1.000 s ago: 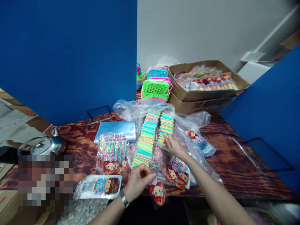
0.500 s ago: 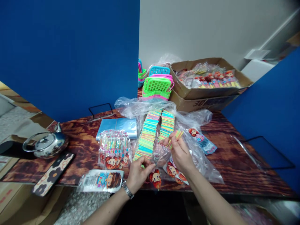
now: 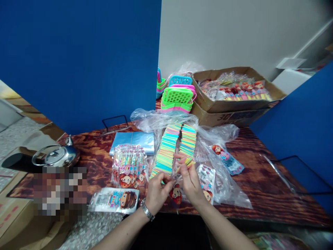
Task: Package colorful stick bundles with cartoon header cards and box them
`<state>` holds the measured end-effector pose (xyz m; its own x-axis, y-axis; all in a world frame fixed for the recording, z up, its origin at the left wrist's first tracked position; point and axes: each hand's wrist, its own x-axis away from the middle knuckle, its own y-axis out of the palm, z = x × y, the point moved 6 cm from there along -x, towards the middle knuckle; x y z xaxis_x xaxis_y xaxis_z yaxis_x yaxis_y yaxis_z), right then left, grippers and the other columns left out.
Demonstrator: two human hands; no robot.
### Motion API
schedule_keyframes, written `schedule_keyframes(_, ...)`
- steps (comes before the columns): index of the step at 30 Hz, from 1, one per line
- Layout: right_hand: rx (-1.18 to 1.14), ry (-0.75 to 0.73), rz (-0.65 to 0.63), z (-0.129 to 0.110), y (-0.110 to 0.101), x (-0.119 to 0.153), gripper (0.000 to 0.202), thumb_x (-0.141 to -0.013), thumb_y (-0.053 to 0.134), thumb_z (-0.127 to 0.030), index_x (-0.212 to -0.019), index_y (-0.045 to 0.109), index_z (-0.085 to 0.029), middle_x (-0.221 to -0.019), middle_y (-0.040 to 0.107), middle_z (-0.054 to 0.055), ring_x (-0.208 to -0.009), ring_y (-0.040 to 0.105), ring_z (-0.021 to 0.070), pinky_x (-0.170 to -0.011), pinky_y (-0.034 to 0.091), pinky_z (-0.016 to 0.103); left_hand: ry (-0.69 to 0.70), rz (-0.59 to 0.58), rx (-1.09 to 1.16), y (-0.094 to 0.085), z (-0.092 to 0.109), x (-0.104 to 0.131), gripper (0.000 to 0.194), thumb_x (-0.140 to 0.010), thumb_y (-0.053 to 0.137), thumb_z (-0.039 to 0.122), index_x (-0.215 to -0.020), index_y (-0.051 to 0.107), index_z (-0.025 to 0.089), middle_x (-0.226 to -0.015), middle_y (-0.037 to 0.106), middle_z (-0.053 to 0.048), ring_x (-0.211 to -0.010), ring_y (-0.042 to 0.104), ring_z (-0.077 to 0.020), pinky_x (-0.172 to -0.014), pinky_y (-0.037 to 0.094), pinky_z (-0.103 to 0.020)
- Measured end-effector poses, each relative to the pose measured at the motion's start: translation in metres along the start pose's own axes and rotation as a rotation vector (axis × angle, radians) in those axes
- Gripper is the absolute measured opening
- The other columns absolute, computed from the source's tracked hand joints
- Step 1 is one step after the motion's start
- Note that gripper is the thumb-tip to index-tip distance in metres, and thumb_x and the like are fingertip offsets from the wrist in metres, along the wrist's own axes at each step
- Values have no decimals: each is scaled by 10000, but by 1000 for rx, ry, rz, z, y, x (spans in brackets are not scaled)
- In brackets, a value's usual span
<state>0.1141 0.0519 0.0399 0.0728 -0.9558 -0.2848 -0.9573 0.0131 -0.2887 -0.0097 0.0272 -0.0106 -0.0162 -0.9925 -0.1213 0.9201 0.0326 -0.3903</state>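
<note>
My right hand (image 3: 189, 177) is closed on a few yellow and pink sticks (image 3: 189, 161), near the middle of the table. Just left of it, my left hand (image 3: 159, 191), with a metal watch on the wrist, pinches the clear edge of a small bag (image 3: 176, 195) printed with a red-haired character. Behind both hands lie two long rows of colourful sticks (image 3: 166, 149) on clear plastic. A printed packet (image 3: 207, 180) rests right of my right hand. Filled printed packets (image 3: 128, 166) are piled left of the rows.
Blue-tinted clear bags (image 3: 134, 141) lie behind the filled packets. A silver packet (image 3: 114, 200) overhangs the front edge. A kettle (image 3: 58, 155) stands left. Stacked plastic baskets (image 3: 178, 97) and an open carton (image 3: 234, 104) of packets are at the back. Loose plastic (image 3: 226, 187) covers the table's right-centre.
My right hand has moved left and down with the sticks, closer to my left hand and the bag. The view has shifted slightly.
</note>
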Motion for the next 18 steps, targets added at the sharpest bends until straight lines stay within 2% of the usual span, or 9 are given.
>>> schedule_keyframes(4, 158, -129, -96, -8, -12, 3, 385, -899, 406, -349, -1261, 402, -216, -1362, 396, 110, -1267, 364, 240, -1035, 323, 451, 88, -18, -19, -7, 6, -3, 108, -807, 583, 250, -750, 594, 159, -734, 621, -33, -690, 582, -143, -596, 466, -217)
schedule_keyframes(6, 192, -180, -104, -10, -21, 2, 431, -895, 418, -323, -1308, 359, -216, -1342, 423, 114, -1252, 389, 239, -1031, 331, 452, 125, -19, -31, -12, 8, -4, 97, -811, 583, 247, -783, 605, 157, -763, 631, -47, -713, 591, -154, -600, 474, -225)
schedule_keyframes(9, 256, -253, -125, -14, -27, -2, 341, -888, 438, -257, -1227, 459, -236, -1236, 520, 96, -1167, 477, 225, -972, 402, 426, 213, 2, -67, -17, 12, -5, 74, -810, 588, 225, -827, 615, 158, -782, 648, -56, -747, 605, -169, -670, 482, -260)
schedule_keyframes(12, 320, -341, -152, -23, -20, -4, 260, -859, 491, -197, -1109, 547, -239, -1133, 566, 83, -1092, 527, 210, -911, 453, 386, 274, 1, -59, -18, 16, -3, 82, -812, 585, 202, -873, 620, 161, -811, 660, -62, -778, 613, -172, -696, 483, -263)
schedule_keyframes(15, 318, -394, -177, -32, -10, -3, 193, -845, 514, -165, -1013, 583, -229, -1008, 595, 67, -999, 572, 184, -835, 492, 322, 262, -14, -68, -23, 15, 0, 79, -813, 577, 196, -862, 624, 157, -806, 661, -60, -769, 614, -166, -687, 477, -251)
schedule_keyframes(18, 329, -419, -197, -34, -6, -1, 215, -847, 512, -160, -1044, 572, -221, -1000, 603, 71, -983, 580, 180, -821, 498, 307, 170, -52, -83, -40, 7, 6, 91, -809, 578, 227, -783, 630, 157, -724, 654, -32, -678, 603, -146, -641, 463, -237)
